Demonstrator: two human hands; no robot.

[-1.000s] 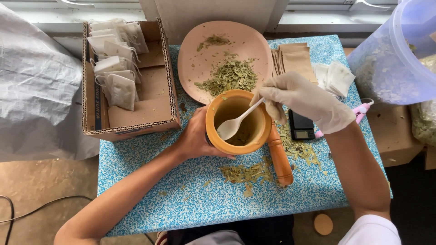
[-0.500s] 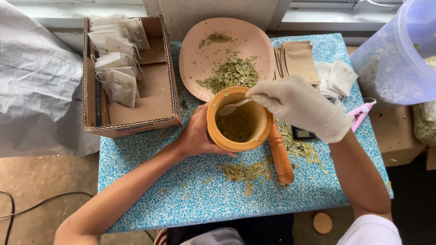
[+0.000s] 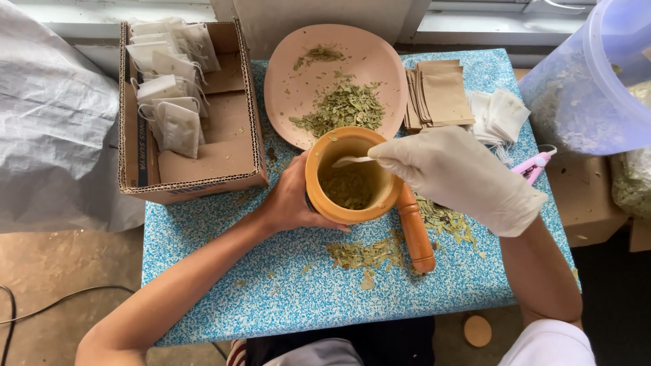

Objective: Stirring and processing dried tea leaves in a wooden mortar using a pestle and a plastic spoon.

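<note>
My bare left hand [image 3: 288, 201] grips the left side of a wooden mortar [image 3: 324, 198] that stands on a blue speckled table [image 3: 285, 298]. Crushed green leaves lie in the mortar's bottom. My right hand [image 3: 456, 175], in a white glove, holds a small white spoon [image 3: 350, 160] by its handle, with the bowl of the spoon over the mortar's opening near the far rim. A wooden pestle [image 3: 415, 232] lies on the table just right of the mortar, partly under my right hand.
A pink plate [image 3: 291, 88] with dried leaves sits behind the mortar. A cardboard box [image 3: 224, 152] with filled tea bags stands at the left. Brown envelopes [image 3: 441, 95], white empty bags [image 3: 498, 115], a pink tool [image 3: 536, 165] and a clear plastic tub [image 3: 590, 88] are at the right. Loose leaves [image 3: 366, 256] are scattered in front.
My right hand has lifted the spoon from deep in the mortar to near its far rim and shifted slightly toward the plate. The left hand stays on the mortar.
</note>
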